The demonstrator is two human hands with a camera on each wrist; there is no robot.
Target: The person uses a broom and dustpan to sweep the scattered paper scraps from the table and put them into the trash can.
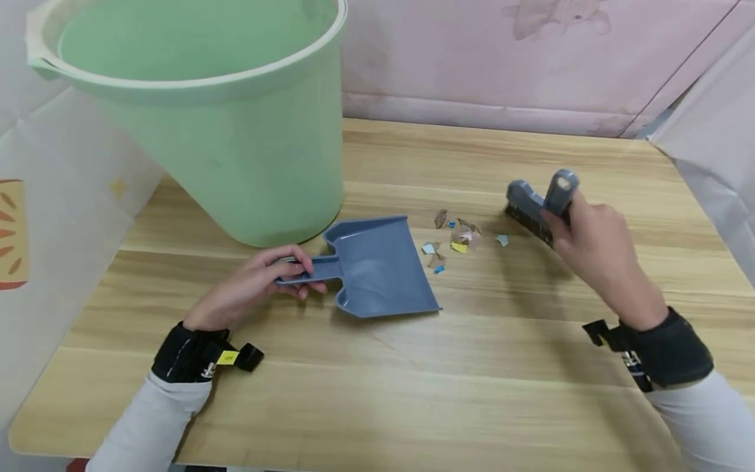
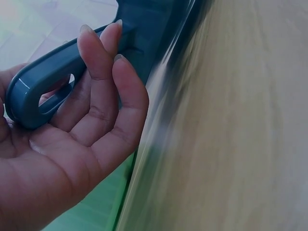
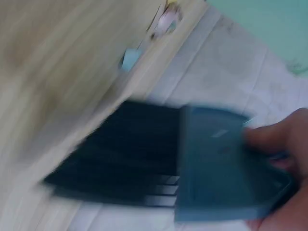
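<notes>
Dustpan handle in left hand; right hand grips brush.

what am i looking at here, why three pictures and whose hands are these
These are a person's two bare hands, filmed by three cameras at one moment. The big picture comes from a camera on the head, looking down at a wooden table. The other two come from cameras strapped to each wrist, so they are close and blurry. The left hand grips the handle of a blue dustpan lying on the table. The right hand holds a small blue brush with dark bristles. Between pan and brush lie small paper scraps. A big green bucket stands behind the dustpan.
</notes>
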